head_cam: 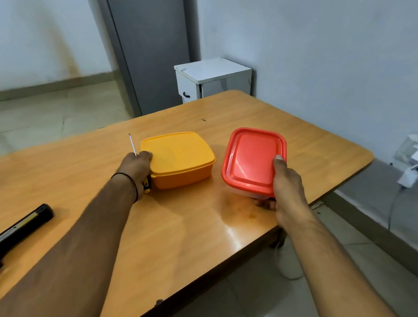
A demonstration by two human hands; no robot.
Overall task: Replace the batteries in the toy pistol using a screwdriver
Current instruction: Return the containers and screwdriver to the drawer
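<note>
I see the left hand (136, 168) gripping a screwdriver (132, 144), shaft pointing away, fingers against the yellow lidded box (180, 159). The right hand (285, 186) holds the red-lidded container (252, 159) by its near edge, thumb on the lid. The black toy pistol (9, 235) lies on the wooden table (184, 227), far left.

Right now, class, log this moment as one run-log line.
left hand: grips screwdriver beside orange box | right hand: holds red-lidded box | toy pistol: untouched on table
</note>
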